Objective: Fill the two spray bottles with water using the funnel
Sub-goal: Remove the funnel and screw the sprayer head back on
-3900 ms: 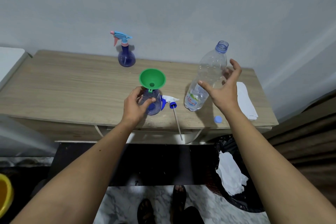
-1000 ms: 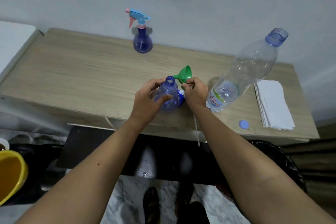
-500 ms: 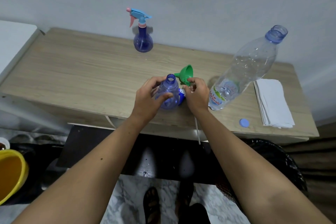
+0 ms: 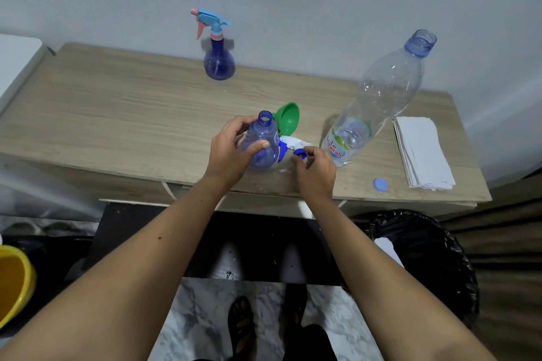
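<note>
Funnel let go: my right hand has dropped from it to the loose spray head.

My left hand grips the open spray bottle; right fingertips pinch the head's blue collar. The green funnel lies tipped behind, water bottle crowding the right, capped sprayer by the wall, napkins and cap aside.

A wooden table carries two spray bottles, funnel, spray head, water bottle, cap and napkins.
</note>
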Demonstrator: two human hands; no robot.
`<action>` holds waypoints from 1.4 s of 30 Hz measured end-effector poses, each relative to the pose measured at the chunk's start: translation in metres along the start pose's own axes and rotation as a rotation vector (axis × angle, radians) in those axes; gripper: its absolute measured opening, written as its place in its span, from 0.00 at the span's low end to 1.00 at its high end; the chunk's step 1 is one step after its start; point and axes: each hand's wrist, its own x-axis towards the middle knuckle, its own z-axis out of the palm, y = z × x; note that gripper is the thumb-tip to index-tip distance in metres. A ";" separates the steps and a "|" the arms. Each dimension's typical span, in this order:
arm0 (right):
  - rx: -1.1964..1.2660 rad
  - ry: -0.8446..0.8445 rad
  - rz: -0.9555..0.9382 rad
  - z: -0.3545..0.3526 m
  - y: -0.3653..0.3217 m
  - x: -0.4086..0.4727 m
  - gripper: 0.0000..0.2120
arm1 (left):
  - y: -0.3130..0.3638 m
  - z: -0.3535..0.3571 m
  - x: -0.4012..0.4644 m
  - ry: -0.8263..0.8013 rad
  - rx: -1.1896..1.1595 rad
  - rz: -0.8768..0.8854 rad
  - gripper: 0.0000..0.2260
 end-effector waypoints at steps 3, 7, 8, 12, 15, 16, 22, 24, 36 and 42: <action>-0.023 -0.021 0.038 0.002 -0.005 0.006 0.17 | 0.000 -0.001 0.000 -0.008 -0.009 -0.004 0.22; -0.049 -0.039 0.086 0.005 -0.009 0.011 0.20 | -0.001 -0.001 0.001 -0.012 -0.018 0.003 0.22; -0.061 -0.046 0.090 0.005 -0.010 0.011 0.20 | -0.001 -0.002 0.002 -0.013 -0.024 0.003 0.22; -0.068 -0.091 0.128 0.000 -0.013 0.008 0.19 | -0.002 -0.001 0.002 -0.008 -0.036 0.001 0.22; -0.008 -0.084 0.170 -0.005 -0.015 0.006 0.12 | -0.002 0.000 0.002 0.001 -0.049 0.001 0.22; 0.027 -0.070 0.186 -0.008 -0.016 0.005 0.10 | -0.002 0.000 0.001 -0.001 -0.052 0.001 0.22; 0.331 -0.061 0.325 -0.036 -0.036 -0.002 0.21 | 0.001 0.000 0.001 -0.005 -0.047 0.004 0.21; 0.425 -0.057 0.305 -0.042 -0.041 -0.003 0.19 | 0.002 0.000 0.000 -0.004 -0.041 0.011 0.20; 0.731 -0.137 0.109 -0.100 -0.108 0.007 0.13 | 0.005 -0.002 -0.001 0.009 -0.008 0.037 0.20; 0.903 -0.240 -0.083 -0.112 -0.150 0.019 0.12 | 0.000 0.000 0.000 -0.002 -0.028 0.038 0.20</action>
